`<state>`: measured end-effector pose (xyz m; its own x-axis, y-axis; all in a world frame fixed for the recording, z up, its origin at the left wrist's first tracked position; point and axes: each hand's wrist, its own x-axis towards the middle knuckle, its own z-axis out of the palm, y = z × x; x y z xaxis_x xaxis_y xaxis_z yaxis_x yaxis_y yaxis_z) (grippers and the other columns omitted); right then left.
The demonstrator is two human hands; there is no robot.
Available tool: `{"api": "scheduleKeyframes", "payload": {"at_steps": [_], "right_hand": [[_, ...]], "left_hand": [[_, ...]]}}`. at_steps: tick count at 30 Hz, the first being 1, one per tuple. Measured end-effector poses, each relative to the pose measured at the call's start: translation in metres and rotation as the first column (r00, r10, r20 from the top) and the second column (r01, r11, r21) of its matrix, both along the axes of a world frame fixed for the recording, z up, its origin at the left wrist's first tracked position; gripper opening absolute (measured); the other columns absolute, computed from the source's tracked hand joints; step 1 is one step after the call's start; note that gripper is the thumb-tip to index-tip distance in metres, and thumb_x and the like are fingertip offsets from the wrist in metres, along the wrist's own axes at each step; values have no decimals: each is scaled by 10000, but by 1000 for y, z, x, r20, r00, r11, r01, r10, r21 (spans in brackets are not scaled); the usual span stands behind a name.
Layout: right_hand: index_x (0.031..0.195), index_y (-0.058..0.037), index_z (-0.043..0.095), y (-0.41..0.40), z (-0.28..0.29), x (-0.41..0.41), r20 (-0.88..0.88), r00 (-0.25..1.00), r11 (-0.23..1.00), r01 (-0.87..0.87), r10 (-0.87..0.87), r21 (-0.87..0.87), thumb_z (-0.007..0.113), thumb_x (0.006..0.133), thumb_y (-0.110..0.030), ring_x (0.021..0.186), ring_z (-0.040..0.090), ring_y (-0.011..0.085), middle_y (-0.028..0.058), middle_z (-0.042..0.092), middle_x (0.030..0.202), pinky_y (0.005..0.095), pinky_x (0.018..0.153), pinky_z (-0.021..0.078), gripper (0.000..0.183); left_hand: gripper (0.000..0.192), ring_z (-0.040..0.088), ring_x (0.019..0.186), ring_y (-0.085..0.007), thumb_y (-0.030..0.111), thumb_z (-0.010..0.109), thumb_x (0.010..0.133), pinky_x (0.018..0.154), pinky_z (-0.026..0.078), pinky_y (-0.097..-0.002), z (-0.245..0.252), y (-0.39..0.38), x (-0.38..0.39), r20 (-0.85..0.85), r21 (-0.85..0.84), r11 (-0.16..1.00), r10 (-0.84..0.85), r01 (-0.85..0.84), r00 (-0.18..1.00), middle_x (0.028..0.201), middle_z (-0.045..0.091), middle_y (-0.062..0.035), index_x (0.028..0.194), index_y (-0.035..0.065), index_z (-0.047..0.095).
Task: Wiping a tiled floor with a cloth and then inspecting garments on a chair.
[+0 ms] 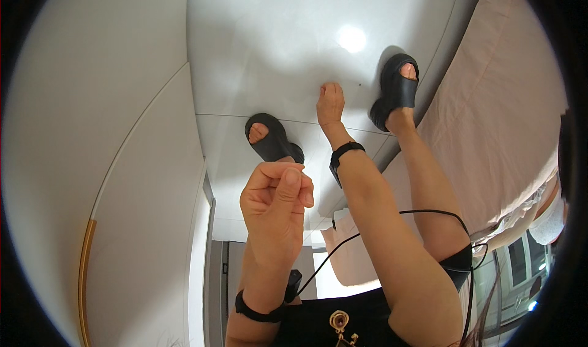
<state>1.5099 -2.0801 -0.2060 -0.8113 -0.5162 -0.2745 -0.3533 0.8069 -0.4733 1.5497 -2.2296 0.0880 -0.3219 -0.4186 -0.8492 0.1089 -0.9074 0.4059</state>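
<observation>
My left hand (274,204) is raised close to the camera, with the thumb tip pressed to the bent index finger. Nothing visible shows in that pinch. Farther down, my right hand (331,104) reaches toward the pale tiled floor (275,48), its back to me and its fingers curled. What its fingertips touch or hold is hidden. A tiny dark speck (359,84) lies on the tile just right of that hand. Black open-toe slippers, one left (271,138) and one right (397,87), stand on either side of it.
A white cabinet panel (138,209) with a gold handle (86,273) runs along the left. On the right, a bed with a pink sheet (464,131) borders the floor. A black cable (328,256) crosses behind my right arm. Black bands circle both wrists.
</observation>
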Motion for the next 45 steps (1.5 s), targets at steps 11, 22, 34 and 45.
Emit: {"api": "scheduleKeyframes", "payload": {"at_steps": [11, 22, 34, 45], "right_hand": [[759, 10, 466, 15, 30, 17, 188, 975, 982, 146, -122, -117, 510, 740, 8, 689, 485, 312, 155, 485, 742, 380, 613, 402, 48], [774, 16, 511, -30, 115, -34, 434, 838, 850, 465, -332, -248, 540, 763, -1, 624, 460, 141, 76, 501, 701, 268, 584, 402, 36], [780, 7, 511, -89, 307, -180, 507, 811, 701, 542, -291, -464, 557, 782, -42, 574, 450, 78, 27, 506, 654, 222, 528, 395, 67], [758, -21, 493, -88, 507, -375, 527, 806, 543, 580, -270, -608, 545, 797, -43, 556, 411, 63, -5, 469, 626, 215, 501, 365, 69]], "left_hand": [[102, 478, 588, -98, 85, 526, 852, 551, 403, -203, -3, -2, 6, 25, 31, 999, 35, -36, 999, 681, 557, -52, 856, -16, 538], [73, 450, 587, -77, 65, 525, 848, 547, 376, -201, -14, 0, 9, 119, -62, 992, 116, -109, 986, 734, 551, -38, 827, -1, 545], [65, 488, 617, -98, 36, 519, 844, 572, 425, -190, 142, -10, -112, 95, -109, 994, 6, 5, 995, 801, 552, -81, 808, -16, 531], [82, 473, 626, -93, 67, 537, 842, 580, 414, -210, 308, -39, -298, 11, -346, 908, -248, 236, 969, 732, 513, -39, 793, 3, 520]]}}
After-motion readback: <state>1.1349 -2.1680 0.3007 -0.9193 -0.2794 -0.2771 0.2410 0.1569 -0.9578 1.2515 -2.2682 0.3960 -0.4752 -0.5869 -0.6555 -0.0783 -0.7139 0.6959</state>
